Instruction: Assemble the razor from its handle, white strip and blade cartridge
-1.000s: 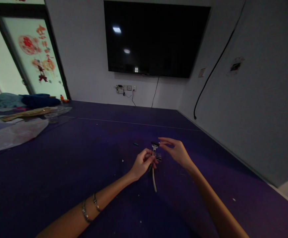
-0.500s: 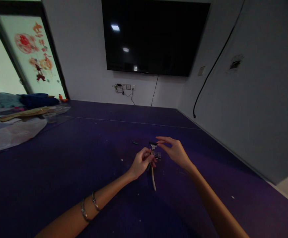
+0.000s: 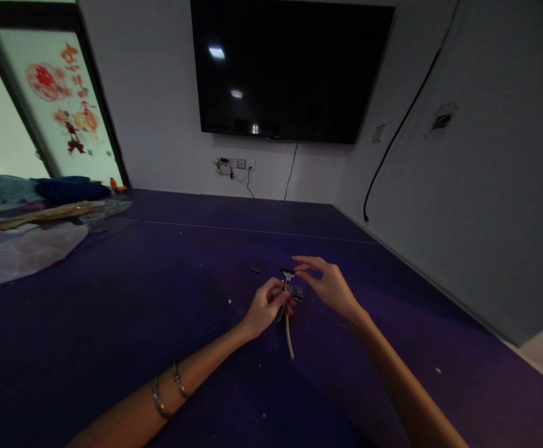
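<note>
My left hand (image 3: 266,309) is closed around the handle of what looks like a razor (image 3: 288,280), with its silver neck pointing up and away. The black razor head (image 3: 287,271) sits crosswise on top, forming a T. At its right end, my right hand (image 3: 330,284) pinches the head between thumb and fingers. Just behind the left fingertips is a small clear case (image 3: 296,292) with dark parts, partly hidden. A thin beige stick-like piece (image 3: 289,339) extends below the left hand; its upper end is hidden. A small dark strip (image 3: 254,270) lies to the left.
The purple surface (image 3: 173,323) spreads up to the walls, with small white scraps on it. Plastic bags (image 3: 33,252) and folded cloths (image 3: 70,188) lie at the far left. A television (image 3: 294,68) hangs ahead, and a black cable (image 3: 393,140) dangles on the right.
Both hands keep nearly the same hold and place on the razor. The whole view has shifted very slightly.
</note>
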A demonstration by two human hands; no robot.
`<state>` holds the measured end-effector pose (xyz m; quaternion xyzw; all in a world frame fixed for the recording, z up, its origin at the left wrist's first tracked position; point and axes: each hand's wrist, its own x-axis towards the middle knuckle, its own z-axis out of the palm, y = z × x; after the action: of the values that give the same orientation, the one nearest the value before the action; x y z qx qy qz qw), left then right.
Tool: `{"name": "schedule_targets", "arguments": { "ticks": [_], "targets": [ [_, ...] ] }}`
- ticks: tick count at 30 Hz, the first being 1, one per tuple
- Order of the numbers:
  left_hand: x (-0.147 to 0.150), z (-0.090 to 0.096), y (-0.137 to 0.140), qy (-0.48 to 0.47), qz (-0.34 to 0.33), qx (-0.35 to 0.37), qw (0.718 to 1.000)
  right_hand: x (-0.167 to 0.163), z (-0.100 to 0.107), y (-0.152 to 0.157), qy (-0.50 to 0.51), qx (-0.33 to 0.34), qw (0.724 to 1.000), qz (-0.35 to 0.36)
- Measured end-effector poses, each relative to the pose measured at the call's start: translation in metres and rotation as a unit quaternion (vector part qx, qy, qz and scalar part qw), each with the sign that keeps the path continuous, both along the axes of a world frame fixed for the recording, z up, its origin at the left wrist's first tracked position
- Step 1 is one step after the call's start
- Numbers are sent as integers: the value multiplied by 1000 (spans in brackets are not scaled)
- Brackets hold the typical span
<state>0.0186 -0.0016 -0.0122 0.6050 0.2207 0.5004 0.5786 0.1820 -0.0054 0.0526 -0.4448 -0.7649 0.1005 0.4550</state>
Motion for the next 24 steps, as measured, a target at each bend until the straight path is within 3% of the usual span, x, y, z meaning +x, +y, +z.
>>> {"name": "schedule_targets", "arguments": {
  "ticks": [7,24],
  "targets": [
    [1,1,0,1,0,-15,1000,-2,3,-3,-26,45,999,-6],
    [1,6,-3,-9,-2,-22,1000,-6,1,-5,-18,76,996,-31]
  ]
}}
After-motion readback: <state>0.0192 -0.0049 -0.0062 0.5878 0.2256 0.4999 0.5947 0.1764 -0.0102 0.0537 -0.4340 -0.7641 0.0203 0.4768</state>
